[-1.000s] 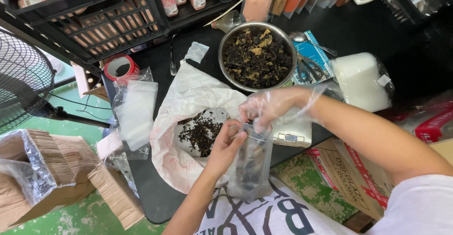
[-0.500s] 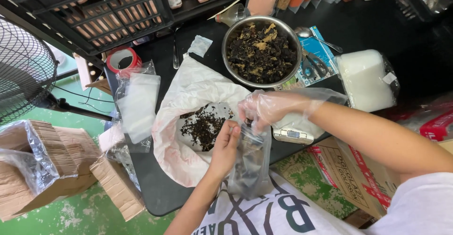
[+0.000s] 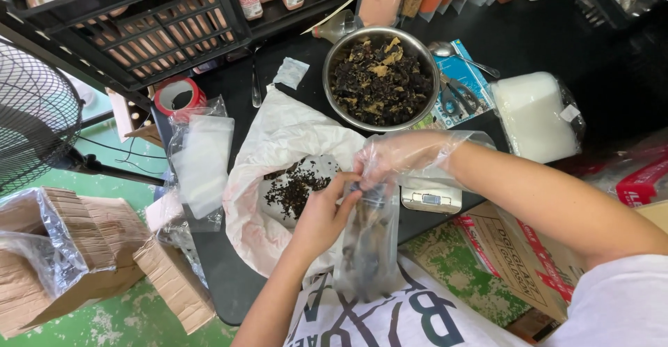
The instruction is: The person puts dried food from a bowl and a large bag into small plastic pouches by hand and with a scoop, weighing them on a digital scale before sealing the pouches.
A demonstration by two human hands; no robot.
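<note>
Below the metal bowl, near the front edge of the black table, one clear plastic pouch hangs upright between two hands. One left hand, bare, has its grip pressed on the pouch's upper left edge, thumb and fingers pinching the film. One right hand, covered by a thin clear glove, has its fingertips bunched together at the pouch's mouth; whether they pinch any of the dark stuff cannot be told. The pouch is see-through and wrinkled, with a dark mass of dried pieces showing inside its lower part.

One bowl stands on the table, round and shiny, holding a heap of dark dried pieces mixed with a few tan ones. Left of and below the bowl lies one white crumpled bag, spread flat, and on it a small pile of dark crumbs. Just below the bowl, beside the gloved hand, sits one small digital scale. Right of the bowl lie one spoon, one pair of scissors and one white packet wrapped in clear film. Left of the bowl, well apart from it, lie one red tape roll and one stack of empty clear pouches. Farther left of the bowl, off the table, are two bundles of brown paper bags.
</note>
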